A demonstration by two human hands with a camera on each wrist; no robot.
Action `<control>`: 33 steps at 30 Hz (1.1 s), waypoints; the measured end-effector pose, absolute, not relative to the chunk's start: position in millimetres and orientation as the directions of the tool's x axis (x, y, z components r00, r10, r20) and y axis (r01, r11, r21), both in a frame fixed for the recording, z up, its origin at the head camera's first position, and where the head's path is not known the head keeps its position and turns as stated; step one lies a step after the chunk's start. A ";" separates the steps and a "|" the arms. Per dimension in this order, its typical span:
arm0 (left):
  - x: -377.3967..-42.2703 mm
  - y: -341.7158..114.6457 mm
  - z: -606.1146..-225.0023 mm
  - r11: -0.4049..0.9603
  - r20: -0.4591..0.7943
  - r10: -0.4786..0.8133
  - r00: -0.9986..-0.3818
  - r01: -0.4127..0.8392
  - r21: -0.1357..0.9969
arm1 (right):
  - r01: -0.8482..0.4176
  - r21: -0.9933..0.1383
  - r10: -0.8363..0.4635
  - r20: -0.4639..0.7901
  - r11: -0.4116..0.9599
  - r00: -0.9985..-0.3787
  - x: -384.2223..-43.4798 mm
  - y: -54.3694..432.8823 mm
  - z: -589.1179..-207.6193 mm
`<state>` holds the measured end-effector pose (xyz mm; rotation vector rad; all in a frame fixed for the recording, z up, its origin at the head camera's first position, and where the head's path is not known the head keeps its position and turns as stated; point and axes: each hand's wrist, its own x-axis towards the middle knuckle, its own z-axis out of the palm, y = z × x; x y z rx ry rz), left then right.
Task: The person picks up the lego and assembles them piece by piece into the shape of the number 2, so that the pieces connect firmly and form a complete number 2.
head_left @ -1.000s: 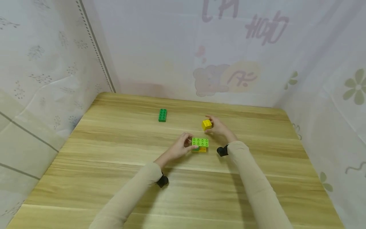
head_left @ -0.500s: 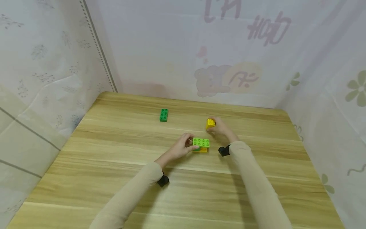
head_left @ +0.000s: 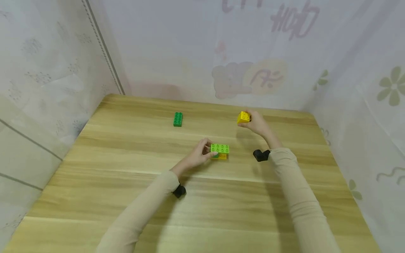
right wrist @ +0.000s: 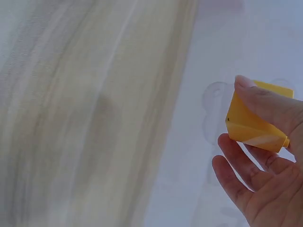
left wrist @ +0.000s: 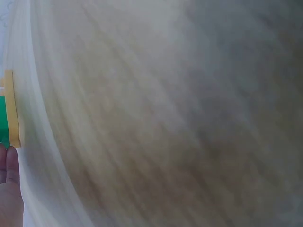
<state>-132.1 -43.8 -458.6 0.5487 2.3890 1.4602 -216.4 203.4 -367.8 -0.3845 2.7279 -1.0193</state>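
My left hand (head_left: 200, 154) grips the left end of a small stack of toy building bricks on the table, thumb in front and fingers behind. A lime-green eight-stud brick (head_left: 219, 148) tops the stack. Beneath it show a darker green brick (left wrist: 4, 120) and a flat yellow-orange piece (left wrist: 13, 109). Farther back and to the right, my right hand (head_left: 259, 125) pinches a yellow brick (head_left: 243, 117) between thumb and fingers, above the table. The right wrist view shows the yellow brick (right wrist: 253, 120) tilted, with a sloped side, and the lower fingers spread off it.
A dark green eight-stud brick (head_left: 178, 119) lies alone toward the back left of the wooden table (head_left: 126, 196). Pale patterned curtains (head_left: 177, 52) hang close behind the table's back edge and along both sides.
My right hand has carried the yellow brick away from the stack, to the right, farther back and higher, turning it in the fingers. My left hand stays on the stack.
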 end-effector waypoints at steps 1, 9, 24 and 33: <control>-133.6 -44.1 -458.2 0.410 -0.043 0.461 -0.886 0.170 0.896 | -0.175 -0.666 -0.315 -0.094 0.725 -0.945 -216.8 203.3 -363.6; -138.1 -47.2 -452.8 0.392 -0.037 0.479 -0.877 0.176 0.903 | -0.195 -0.655 -0.313 -0.068 0.731 -0.947 -217.1 198.2 -338.1; -137.8 -44.9 -462.6 0.389 -0.031 0.477 -0.878 0.179 0.904 | -0.250 -0.639 -0.395 -0.093 0.728 -0.914 -181.2 175.3 -337.6; -138.0 -45.1 -462.1 0.378 -0.042 0.495 -0.868 0.171 0.910 | -0.294 -0.644 -0.458 -0.099 0.706 -0.883 -159.0 165.8 -367.9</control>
